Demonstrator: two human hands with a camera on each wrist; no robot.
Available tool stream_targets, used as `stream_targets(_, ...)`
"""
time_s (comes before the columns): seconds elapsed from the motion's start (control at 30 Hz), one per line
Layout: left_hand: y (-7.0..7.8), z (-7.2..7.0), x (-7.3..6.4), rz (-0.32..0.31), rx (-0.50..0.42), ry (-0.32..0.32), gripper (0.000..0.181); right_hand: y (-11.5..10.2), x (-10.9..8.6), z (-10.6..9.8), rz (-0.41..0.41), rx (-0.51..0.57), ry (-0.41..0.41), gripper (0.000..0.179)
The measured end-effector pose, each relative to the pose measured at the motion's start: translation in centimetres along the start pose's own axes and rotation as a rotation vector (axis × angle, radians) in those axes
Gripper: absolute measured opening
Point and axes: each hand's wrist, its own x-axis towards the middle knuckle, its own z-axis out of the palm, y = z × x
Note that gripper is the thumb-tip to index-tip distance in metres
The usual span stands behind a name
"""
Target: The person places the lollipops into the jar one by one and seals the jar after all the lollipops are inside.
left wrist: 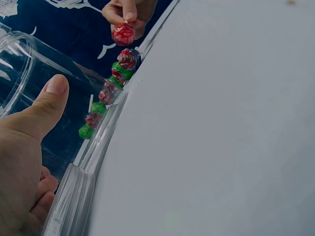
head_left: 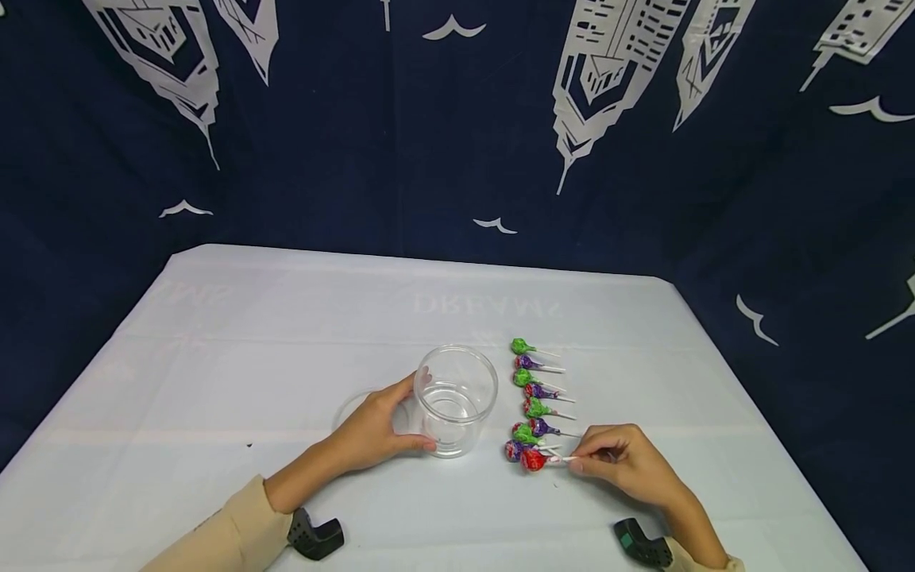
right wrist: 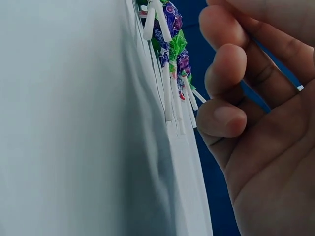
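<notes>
in the head view, the left hand (head_left: 372, 433) is spread wide around the clear jar (head_left: 456, 405), near the middle of the tabletop (head_left: 236, 373); toward the right edge, the right hand (head_left: 629, 461) pinches the red lollipop (head_left: 533, 460) by its stick, probably light and best taken there. in the left wrist view, the thumb presses the jar's wall, likely stiff and slippery. in the right wrist view, the fingers are bent; their grip i cannot tell.

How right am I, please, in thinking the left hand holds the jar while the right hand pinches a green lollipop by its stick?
The colour is wrong: the head view shows the right hand pinching a red lollipop by its stick, while the left hand holds the jar.
</notes>
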Motion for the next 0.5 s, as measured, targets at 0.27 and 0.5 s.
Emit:
stream_targets(0.27,0.06,-0.06,0.00,0.005,-0.003,-0.002,0.101,-0.15,0.31,0.24,-0.009,0.044,0.052,0.022)
stream_targets(0.5,-0.09,-0.06,-0.06,0.012,0.006,0.008,0.100,-0.84,0.73,0.37,-0.019,0.072,0.098,0.020)
